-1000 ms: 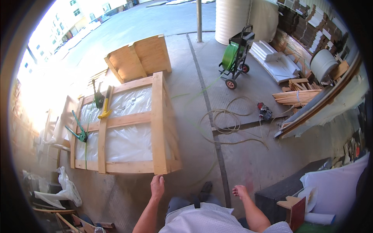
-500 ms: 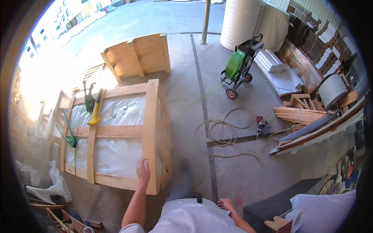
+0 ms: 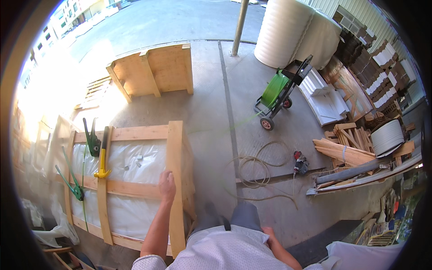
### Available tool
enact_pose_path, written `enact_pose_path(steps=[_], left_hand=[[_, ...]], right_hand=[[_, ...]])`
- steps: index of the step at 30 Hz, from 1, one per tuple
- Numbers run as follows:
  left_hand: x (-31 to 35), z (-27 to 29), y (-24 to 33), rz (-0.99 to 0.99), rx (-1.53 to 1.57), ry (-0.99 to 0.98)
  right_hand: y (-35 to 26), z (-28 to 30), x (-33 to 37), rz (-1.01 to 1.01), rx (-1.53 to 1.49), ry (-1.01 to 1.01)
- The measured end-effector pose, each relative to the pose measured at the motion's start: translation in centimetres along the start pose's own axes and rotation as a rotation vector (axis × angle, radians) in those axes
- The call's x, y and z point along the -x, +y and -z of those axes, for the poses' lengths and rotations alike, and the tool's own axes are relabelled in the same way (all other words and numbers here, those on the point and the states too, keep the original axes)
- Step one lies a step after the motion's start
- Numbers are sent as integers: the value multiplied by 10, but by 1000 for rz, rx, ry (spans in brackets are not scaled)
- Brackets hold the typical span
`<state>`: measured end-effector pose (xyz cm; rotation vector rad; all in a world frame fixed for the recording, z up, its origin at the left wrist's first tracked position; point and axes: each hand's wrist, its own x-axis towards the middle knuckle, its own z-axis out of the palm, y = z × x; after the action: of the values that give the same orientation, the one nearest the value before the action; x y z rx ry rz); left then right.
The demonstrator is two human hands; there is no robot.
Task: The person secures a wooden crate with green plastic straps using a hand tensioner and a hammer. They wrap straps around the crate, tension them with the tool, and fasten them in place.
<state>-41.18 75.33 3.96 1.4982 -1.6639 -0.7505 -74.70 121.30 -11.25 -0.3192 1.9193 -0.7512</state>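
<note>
My left hand (image 3: pixel 167 184) is over the right part of a wooden crate (image 3: pixel 176 153), beside its long edge plank. Its fingers are curled in, and what they hold, if anything, is hidden. My right hand (image 3: pixel 269 235) hangs low by my right hip, its fingers mostly out of sight. White plastic film (image 3: pixel 128 209) covers the load inside the crate. On top lie a yellow-headed hammer (image 3: pixel 102 166), a dark green strapping tool (image 3: pixel 93 143), a second green tool with long handles (image 3: pixel 77 191) on a green strap, and small metal clips (image 3: pixel 139 158).
A wheeled cart with a green strap reel (image 3: pixel 275 90) stands ahead right. A coiled hose (image 3: pixel 256 166) and a red power tool (image 3: pixel 300 163) lie on the floor. Wood scraps (image 3: pixel 344 150) are at right; a plywood panel (image 3: pixel 168 69) stands beyond the crate.
I have stepped forward along the crate, which sits lower in view. My left hand has shifted farther along its edge plank. My right hand has drawn in against my hip.
</note>
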Motion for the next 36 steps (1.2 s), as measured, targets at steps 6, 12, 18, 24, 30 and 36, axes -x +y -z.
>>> enact_pose_path(steps=[6,12,18,24,30,36], left_hand=[[-59,-20,2,75,-48,27],[-134,-60,-9,120,-127,120],[-231,-139,-25,251,-590,430],[-248,-153,-23,360,-786,337],[-254,-157,-15,411,-844,343],[-260,-153,-8,417,-805,334]], right_hand=[[-30,-4,-39,-110,-453,-17],[-112,13,-139,-128,-348,-68],[-226,44,-282,-152,-183,-184],[-399,68,-401,-336,46,-188],[-527,72,-478,-300,74,-265],[-576,53,-511,-337,126,-329]])
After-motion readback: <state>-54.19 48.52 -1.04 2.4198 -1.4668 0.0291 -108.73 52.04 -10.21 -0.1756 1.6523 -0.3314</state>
